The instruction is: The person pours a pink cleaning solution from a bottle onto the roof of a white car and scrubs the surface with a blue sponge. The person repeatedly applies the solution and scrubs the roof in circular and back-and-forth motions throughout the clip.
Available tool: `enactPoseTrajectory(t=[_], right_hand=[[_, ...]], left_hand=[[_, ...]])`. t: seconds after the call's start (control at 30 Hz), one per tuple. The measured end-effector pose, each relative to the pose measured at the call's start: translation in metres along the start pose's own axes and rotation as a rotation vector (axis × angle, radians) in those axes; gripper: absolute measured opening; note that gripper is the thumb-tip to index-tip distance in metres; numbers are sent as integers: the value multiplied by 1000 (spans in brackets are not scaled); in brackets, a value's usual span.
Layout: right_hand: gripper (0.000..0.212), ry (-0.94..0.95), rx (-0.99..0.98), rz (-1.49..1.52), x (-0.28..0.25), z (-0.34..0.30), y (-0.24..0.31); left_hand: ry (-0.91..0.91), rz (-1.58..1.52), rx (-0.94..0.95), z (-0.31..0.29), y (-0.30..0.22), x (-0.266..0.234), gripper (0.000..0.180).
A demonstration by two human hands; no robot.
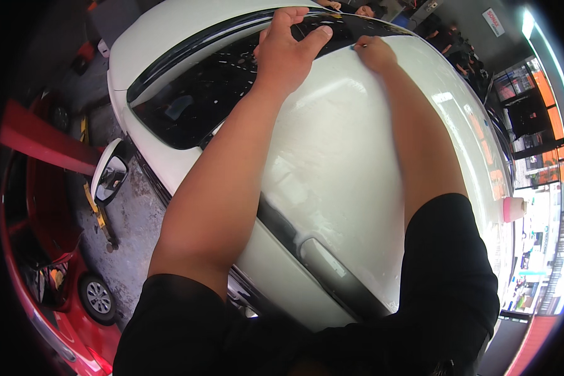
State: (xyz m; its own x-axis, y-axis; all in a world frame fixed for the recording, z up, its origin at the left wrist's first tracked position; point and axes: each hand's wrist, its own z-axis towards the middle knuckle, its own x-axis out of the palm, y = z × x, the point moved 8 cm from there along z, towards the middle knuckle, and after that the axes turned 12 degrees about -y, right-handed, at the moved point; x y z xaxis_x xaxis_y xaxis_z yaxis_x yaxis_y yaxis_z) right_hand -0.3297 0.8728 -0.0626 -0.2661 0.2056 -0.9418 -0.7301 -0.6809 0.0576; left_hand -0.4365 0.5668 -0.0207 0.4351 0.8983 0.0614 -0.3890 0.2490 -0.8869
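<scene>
Both my arms reach over the white roof [332, 138] of a car, toward the top edge of its dark windshield [200, 88]. My left hand [285, 55] is raised over the glass, thumb and fingers apart, holding nothing I can see. Closed in a pinch, my right hand [377, 54] rests at the roof's front edge, beside the dark glass. A tiny dark tip shows at its fingers, too small to name. Droplets and pale specks dot the windshield. The roof has a wet-looking, uneven sheen.
A white side mirror [111, 174] juts out at left, near a red post [50, 141]. A red car [84, 313] stands lower left. A pink-and-white container [514, 209] is by the roof's right side. Another person [365, 10] is at the car's far side; more people stand behind.
</scene>
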Motion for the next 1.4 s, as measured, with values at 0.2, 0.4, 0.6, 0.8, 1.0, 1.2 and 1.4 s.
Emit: enactPoseTrajectory(t=[0.2,0.4,0.6,0.8,1.0,1.2,1.4], right_hand=[[13,22,-733,518,-76,-218,215],[28,-34,-441,240,-33,-116,111],[51,122,49,-156,33,7,-92],[50,205,-741,261,-75,-247,230],[53,97,-190,-176,-34,-100,45],[55,132,-303,-38,-19,-124,74],[54,196,-552,168,-72,-225,169]], left_hand=[[-115,-50,-51,11,16,-24,61],[-151,7,16,11,-9,-28,58],[-150,-51,37,9,-4,-8,55],[-154,-412,33,21,4,-30,44],[-129,-454,18,23,-4,-22,45],[-157,-442,42,24,2,-21,44],[-136,-422,77,19,0,-24,43]])
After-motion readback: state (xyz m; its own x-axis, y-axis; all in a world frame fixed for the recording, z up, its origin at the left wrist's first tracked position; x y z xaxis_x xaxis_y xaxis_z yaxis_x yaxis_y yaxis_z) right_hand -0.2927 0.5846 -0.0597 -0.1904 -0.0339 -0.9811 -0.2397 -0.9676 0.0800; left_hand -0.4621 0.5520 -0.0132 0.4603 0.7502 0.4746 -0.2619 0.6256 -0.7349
